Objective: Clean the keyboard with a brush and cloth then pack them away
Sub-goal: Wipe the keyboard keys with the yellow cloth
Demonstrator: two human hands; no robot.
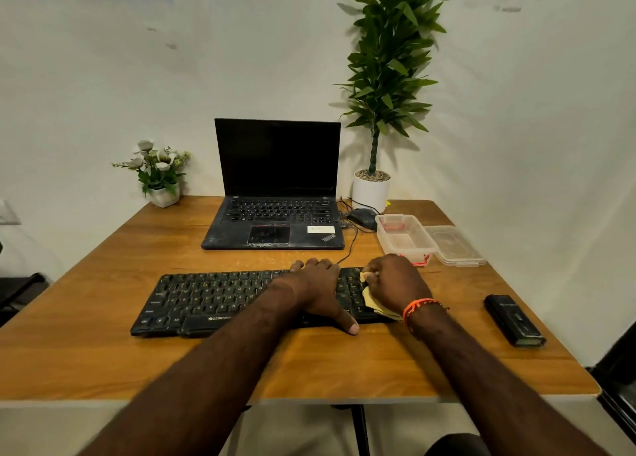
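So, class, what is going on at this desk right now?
A person is wiping the black keyboard with a yellow cloth gripped in the right hand. The left hand lies flat on the keys, steadying it. A clear container sits open behind, its lid beside it on the wooden table.

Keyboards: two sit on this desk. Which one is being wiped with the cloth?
The separate black keyboard nearest the person: the right hand presses a yellow cloth on its right end. The laptop behind is untouched.

Right hand (pixel 395 281) presses cloth (pixel 373 303) onto keyboard (pixel 213 297).
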